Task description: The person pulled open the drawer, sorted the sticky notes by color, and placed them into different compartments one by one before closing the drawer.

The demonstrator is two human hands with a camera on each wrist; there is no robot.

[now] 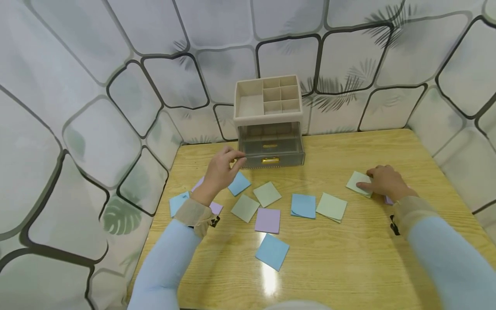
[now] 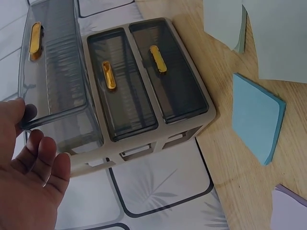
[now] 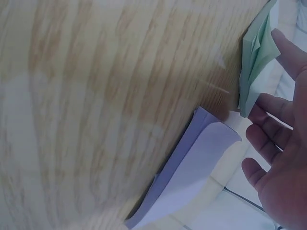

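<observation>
A smoky clear drawer (image 1: 271,160) with a gold handle stands pulled out of a beige desktop organizer (image 1: 268,119). My left hand (image 1: 224,167) pinches the drawer's front left corner between thumb and index finger; the other fingers curl loosely below (image 2: 36,167). At the right, my right hand (image 1: 385,181) grips a pale green sticky note pad (image 1: 357,183), thumb on one side and fingers at another edge. Its top sheet bends up in the right wrist view. Next to that hand lies a purple sticky note pad (image 3: 184,172), mostly hidden under the wrist in the head view.
Several sticky note pads lie across the wooden table (image 1: 329,267): blue ones (image 1: 272,252), green ones (image 1: 331,206) and purple ones (image 1: 268,220). The organizer's top has open compartments (image 1: 280,94). Patterned cloth walls (image 1: 228,64) close in the back and sides.
</observation>
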